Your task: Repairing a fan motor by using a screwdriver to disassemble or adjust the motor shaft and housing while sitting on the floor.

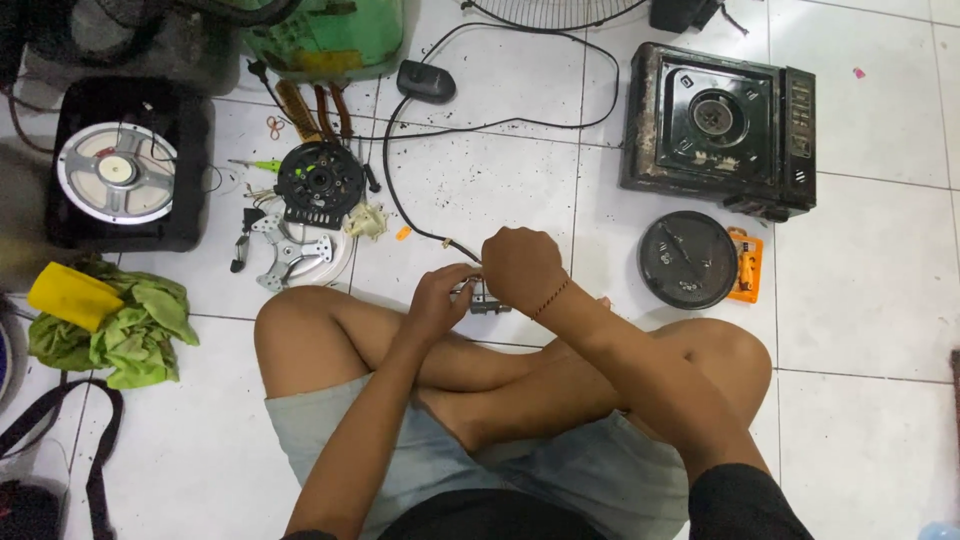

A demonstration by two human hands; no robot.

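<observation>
I sit cross-legged on a white tiled floor. My left hand (438, 297) and my right hand (520, 266) meet just above my knees, both closed around a small grey electrical part (487, 301). A black cable (400, 195) runs from that part up across the tiles to a black plug adapter (426, 81). Most of the part is hidden by my fingers.
A black fan motor (320, 180) and metal bracket (290, 252) lie to the left, beside a speaker box (120, 170). A portable gas stove (718, 128), a round black cover (687, 259) and an orange tool (746, 265) sit right. Green cloth (130, 325) lies far left.
</observation>
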